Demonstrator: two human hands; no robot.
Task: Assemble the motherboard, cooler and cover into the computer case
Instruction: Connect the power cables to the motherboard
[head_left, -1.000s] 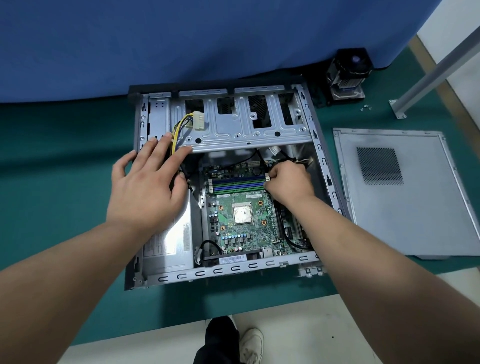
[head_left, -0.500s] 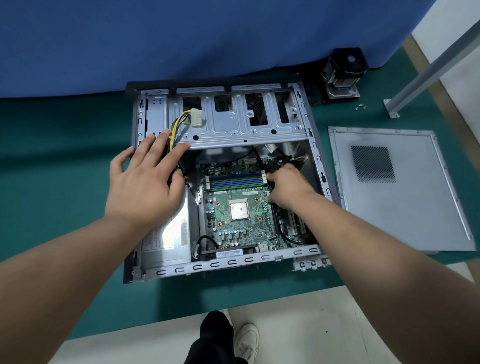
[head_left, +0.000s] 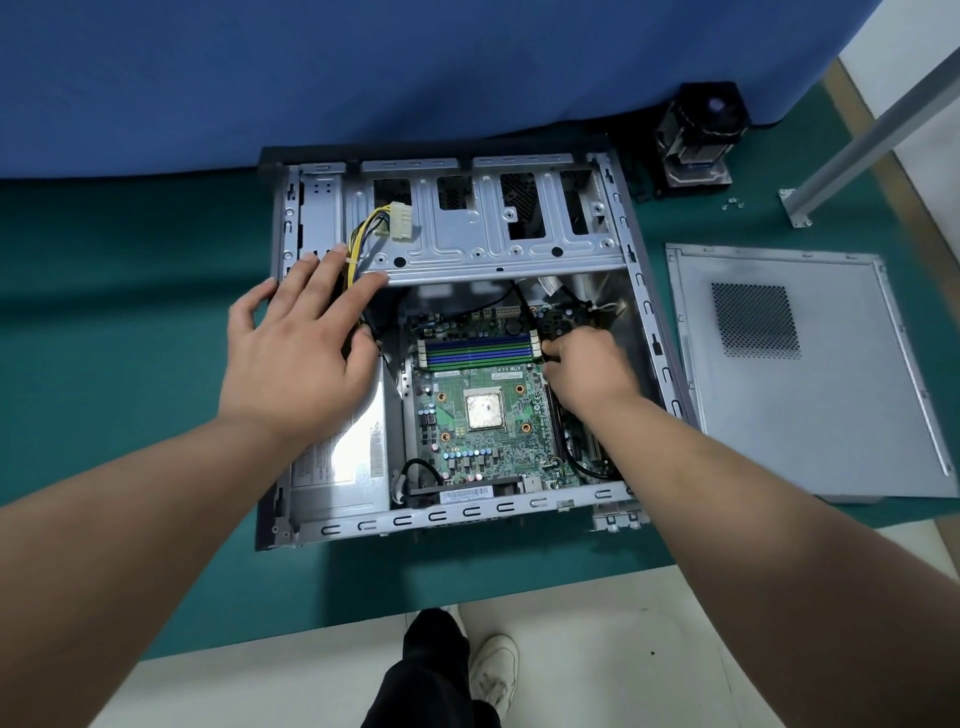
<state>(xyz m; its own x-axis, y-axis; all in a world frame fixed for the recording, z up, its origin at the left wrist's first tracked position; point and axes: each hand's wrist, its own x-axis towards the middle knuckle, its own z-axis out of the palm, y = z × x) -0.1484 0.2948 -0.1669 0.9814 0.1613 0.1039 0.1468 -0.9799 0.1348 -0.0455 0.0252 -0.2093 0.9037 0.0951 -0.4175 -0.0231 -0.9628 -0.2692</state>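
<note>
While the open grey metal computer case (head_left: 631, 270) lies flat on the green-covered surface (head_left: 130, 291), I see the green printed motherboard (head_left: 483, 410) seated inside it, boxed in by the silver power supply (head_left: 348, 457) on its left and the case's right wall. My left hand (head_left: 298, 353) lies spread over the power supply's far end, fingers (head_left: 363, 288) straight and released, their tips touching the near edge of the silver drive cage (head_left: 483, 234) beside the yellow-and-black cable bundle (head_left: 366, 234). My right hand (head_left: 592, 366) is down in the narrow gap at the board's right edge, just beside the blue and green memory slots (head_left: 480, 351); its fingers are curled, but I cannot tell whether they grasp anything. The flat grey vented cover panel (head_left: 810, 415) lies apart to the right of the case. The black finned cooler (head_left: 698, 135) stands past the case's far right corner, against the blue cloth backdrop (head_left: 363, 73).
</note>
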